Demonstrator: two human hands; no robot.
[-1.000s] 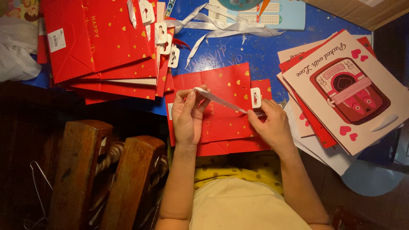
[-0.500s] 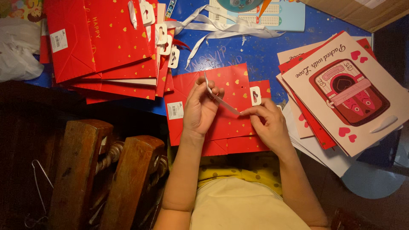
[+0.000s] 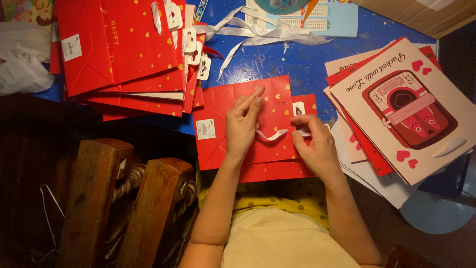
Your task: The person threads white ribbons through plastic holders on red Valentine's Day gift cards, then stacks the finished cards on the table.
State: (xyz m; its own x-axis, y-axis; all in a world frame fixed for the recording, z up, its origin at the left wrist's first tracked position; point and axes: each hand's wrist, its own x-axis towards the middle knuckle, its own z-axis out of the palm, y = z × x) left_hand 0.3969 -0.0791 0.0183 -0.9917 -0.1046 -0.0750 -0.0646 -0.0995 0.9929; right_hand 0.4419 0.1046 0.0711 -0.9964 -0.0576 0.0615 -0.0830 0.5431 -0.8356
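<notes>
A flat red paper gift bag [image 3: 223,106] with gold hearts lies on the blue table [image 3: 302,62] in front of me. My left hand [image 3: 243,124] rests on the bag and pinches one end of a short white ribbon [image 3: 272,134]. My right hand [image 3: 312,141] pinches the ribbon's other end near the bag's white tag [image 3: 298,108]. The ribbon sags in a loose curve between the two hands. More red bags lie under this one.
A stack of finished red bags [image 3: 124,54] with white tags lies at the upper left. Pink and red heart-printed bags [image 3: 411,109] are piled at the right. Loose white ribbons [image 3: 258,32] lie at the top. Dark wooden chair parts [image 3: 124,208] stand at the lower left.
The ribbon was stretched taut and raised between my hands. Both hands have come down and closer together on the bag, and the ribbon now hangs slack.
</notes>
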